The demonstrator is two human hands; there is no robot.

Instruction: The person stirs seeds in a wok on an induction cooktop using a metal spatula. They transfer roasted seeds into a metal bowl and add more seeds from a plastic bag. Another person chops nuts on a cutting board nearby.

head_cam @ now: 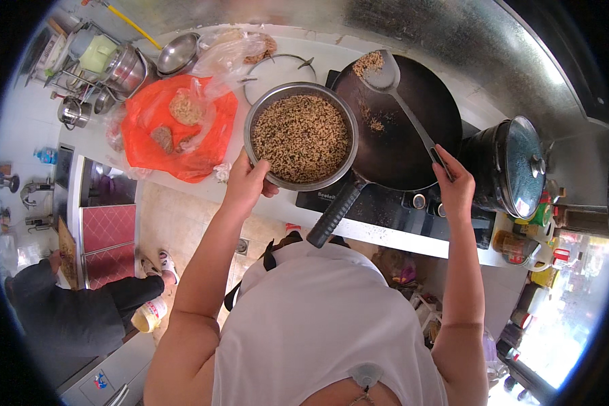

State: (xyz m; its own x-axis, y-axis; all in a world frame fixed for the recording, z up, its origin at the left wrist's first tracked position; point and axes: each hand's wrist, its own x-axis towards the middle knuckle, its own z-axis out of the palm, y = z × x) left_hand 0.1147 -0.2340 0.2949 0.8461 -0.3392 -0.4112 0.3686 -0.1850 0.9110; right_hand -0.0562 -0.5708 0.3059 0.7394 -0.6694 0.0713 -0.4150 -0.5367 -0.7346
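My left hand (251,177) grips the near-left rim of a stainless steel bowl (353,152). Mixed pale and dark seeds (300,137) fill much of it. The bowl is held beside a dark wok (411,147) on the stove, its rim overlapping the wok's left edge. My right hand (455,185) is closed around the handle of a metal wok spatula (385,76). The spatula's blade lies at the wok's far side, against a small heap of seeds (368,63). More seeds are scattered on the wok's inner surface. The wok's black ribbed handle (337,210) points towards me.
A lidded pot (502,162) stands right of the wok. An orange plastic bag (208,160) holding smaller bags lies left of the bowl. Steel bowls and a dish rack (96,66) line the counter's left end. Another person (66,314) is at lower left, near a bucket (149,314).
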